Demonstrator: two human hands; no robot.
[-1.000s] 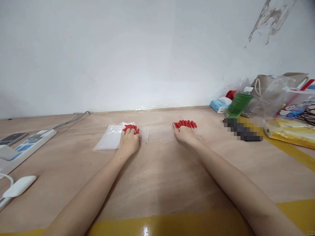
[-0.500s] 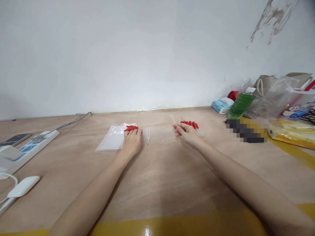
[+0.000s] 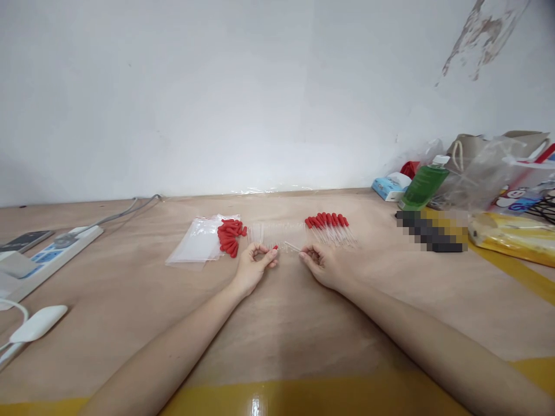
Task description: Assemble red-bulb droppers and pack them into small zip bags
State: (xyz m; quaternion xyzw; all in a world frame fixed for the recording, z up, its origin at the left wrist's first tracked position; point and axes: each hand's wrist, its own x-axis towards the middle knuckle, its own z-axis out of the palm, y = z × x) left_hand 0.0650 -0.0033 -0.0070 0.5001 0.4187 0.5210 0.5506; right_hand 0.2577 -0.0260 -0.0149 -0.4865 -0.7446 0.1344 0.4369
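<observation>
Closely, a red cap (image 3: 276,247) and a thin clear tube (image 3: 293,247) face each other

Take the gap between the two hands as the clock's centre. The left hand (image 3: 251,267), at nine o'clock, has its grip pinched narrow on the red cap, which sticks out a little past the thumb and fingertips. The right hand (image 3: 324,267), between three and four o'clock, holds the thin clear tube in a fingertip grip, with the free end pointing toward ten o'clock. Cap and tube are near each other but apart.

At twelve o'clock, just beyond both hands, a row of clear tubes (image 3: 284,233) lies side by side on the tabletop (image 3: 277,329). A heap of loose red caps (image 3: 229,236) sits toward ten o'clock, partly over the edge of a clear plastic bag (image 3: 193,245). At two o'clock, a fan of red-capped tubes (image 3: 332,224) rests with the red ends pointing away from the person.

Well apart at nine o'clock is a white power strip (image 3: 52,260) with a phone (image 3: 23,242) just beside it. At two o'clock, near the wall (image 3: 260,98), are a green bottle (image 3: 425,186) and a blue tissue pack (image 3: 389,187). A yellow packet (image 3: 511,237) lies at three o'clock.
</observation>
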